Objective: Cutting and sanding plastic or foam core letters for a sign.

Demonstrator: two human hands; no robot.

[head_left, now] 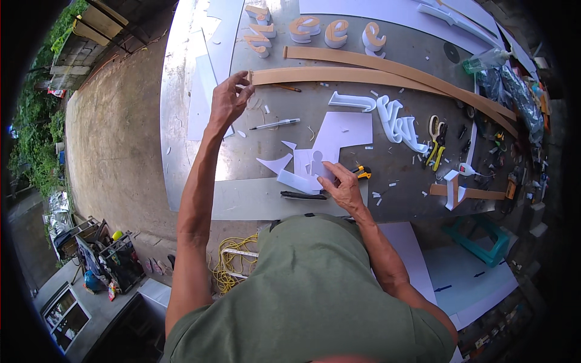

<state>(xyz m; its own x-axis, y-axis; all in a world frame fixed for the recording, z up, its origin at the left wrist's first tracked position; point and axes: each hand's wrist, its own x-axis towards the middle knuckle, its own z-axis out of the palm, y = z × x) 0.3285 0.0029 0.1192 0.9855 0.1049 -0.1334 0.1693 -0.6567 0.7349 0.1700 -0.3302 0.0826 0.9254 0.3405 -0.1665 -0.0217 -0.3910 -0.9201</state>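
My left hand [232, 98] reaches to the far left, its fingertips pinching the near-left end of a long tan strip [327, 75] that lies across the metal table. Close to my body, my right hand [345, 189] holds a small white cut-out piece [317, 162] with rounded lobes between thumb and fingers. Beneath it are a larger white sheet [346, 132] and pointed white offcuts [275, 164]. A yellow and black utility knife [363, 172] lies just beyond the right hand. Between the hands rests a pen [275, 124].
Tan-faced letter shapes [304, 29] stand along the far side, and white open-backed letters [399, 124] lie right of centre. Scissors [433, 129], yellow-handled pliers [439, 148] and a glue gun [467, 170] are at the right. A teal stool [484, 242] stands below the table edge.
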